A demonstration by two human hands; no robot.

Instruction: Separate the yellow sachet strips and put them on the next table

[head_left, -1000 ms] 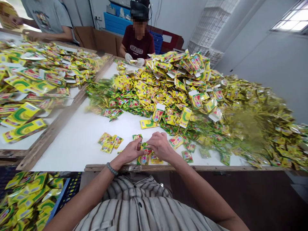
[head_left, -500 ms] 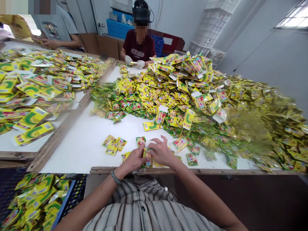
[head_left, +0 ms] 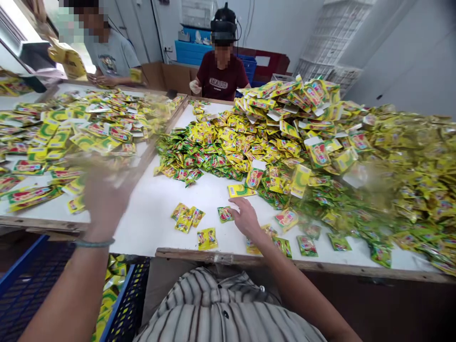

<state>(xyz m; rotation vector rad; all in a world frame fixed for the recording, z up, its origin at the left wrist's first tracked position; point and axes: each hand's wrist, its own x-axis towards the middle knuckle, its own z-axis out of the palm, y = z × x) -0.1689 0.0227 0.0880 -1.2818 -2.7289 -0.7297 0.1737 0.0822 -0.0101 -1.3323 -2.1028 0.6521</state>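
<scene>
My left hand (head_left: 107, 199) is smeared by motion over the wooden divider, at the near edge of the left-hand pile of flat yellow-green boxes (head_left: 46, 147). Whether its fingers hold anything cannot be made out. My right hand (head_left: 245, 218) is low over the white table, fingers stretched out. Its fingertips are at the right edge of a small green packet (head_left: 224, 214) and just below a flat yellow box (head_left: 241, 191). Several yellow packets (head_left: 185, 219) lie to the left, and another yellow packet (head_left: 207, 239) is nearer my body. More packets (head_left: 283, 246) lie partly behind my right forearm.
A large heap of small packets (head_left: 221, 147) covers the table's middle and right, topped with boxes (head_left: 285, 97). A wooden divider (head_left: 171, 121) splits the table. A blue crate (head_left: 119, 299) of boxes stands below left. Two people (head_left: 223, 76) (head_left: 114, 59) work across the table.
My left hand has swung left from the table front to the box pile. My right hand has moved to the green packet. The box between my hands is gone from there. The view has shifted left.
</scene>
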